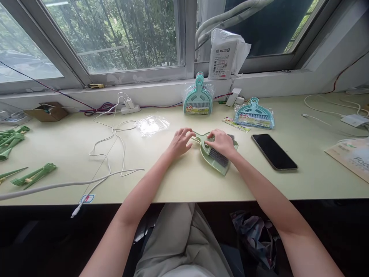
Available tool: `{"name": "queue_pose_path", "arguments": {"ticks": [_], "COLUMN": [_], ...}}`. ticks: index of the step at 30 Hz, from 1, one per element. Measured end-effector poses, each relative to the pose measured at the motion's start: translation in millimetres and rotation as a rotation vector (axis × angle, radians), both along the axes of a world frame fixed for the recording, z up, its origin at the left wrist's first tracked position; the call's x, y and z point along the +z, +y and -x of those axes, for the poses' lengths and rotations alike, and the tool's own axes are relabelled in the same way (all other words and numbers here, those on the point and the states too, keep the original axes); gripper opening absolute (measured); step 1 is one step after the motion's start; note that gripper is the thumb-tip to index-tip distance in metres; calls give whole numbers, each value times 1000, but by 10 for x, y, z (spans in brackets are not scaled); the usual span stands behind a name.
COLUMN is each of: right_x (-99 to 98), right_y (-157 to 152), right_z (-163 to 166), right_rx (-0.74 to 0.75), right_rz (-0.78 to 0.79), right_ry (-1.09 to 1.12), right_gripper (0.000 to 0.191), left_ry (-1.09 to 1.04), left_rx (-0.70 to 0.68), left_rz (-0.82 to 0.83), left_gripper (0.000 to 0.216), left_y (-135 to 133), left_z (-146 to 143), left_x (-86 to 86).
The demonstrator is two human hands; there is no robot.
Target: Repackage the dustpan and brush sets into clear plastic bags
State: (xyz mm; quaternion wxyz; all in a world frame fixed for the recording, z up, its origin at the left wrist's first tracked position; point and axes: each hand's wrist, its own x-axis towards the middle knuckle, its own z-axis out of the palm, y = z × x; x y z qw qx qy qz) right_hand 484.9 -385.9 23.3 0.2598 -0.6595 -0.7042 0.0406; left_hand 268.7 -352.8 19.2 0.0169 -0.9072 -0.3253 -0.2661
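Observation:
A small pale green dustpan with a grey-bristled brush (216, 157) lies on the desk in front of me. My left hand (181, 141) rests at the tip of its handle, fingers curled onto it. My right hand (221, 142) presses down on the brush where handle meets bristles, fingers bent over it. Two packaged teal dustpan sets sit behind: one (198, 96) leaning upright against the window sill, another (254, 114) lying flat to the right. An empty clear plastic wrapper (152, 124) lies to the left.
A black phone (273, 151) lies right of the dustpan. White cables (109, 146) trail across the left of the desk, with green plastic pieces (31, 176) at the far left. A cardboard box (47, 111), a power strip (130, 109) and a white packet (224, 54) sit along the sill.

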Motion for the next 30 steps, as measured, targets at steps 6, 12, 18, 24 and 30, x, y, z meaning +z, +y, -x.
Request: {"name": "queue_pose_path", "arguments": {"ticks": [6, 12, 18, 24, 30], "right_x": [144, 133, 59, 90, 99], "right_y": [-55, -49, -8, -25, -25], "right_z": [-60, -78, -52, -36, -35], "right_rx": [95, 139, 183, 156, 147], "right_rz": [133, 213, 178, 205, 206], "right_ry": [-50, -22, 17, 70, 89], "right_gripper": [17, 17, 19, 19, 18], "left_ry": [14, 46, 126, 138, 108], "left_rx": [-58, -7, -68, -58, -51], "left_rz": [71, 11, -7, -37, 49], "left_gripper": [41, 34, 31, 34, 36], "left_y": [126, 131, 128, 108, 62], "left_z": [80, 34, 37, 38, 15], "left_x": [-89, -118, -148, -136, -103]}}
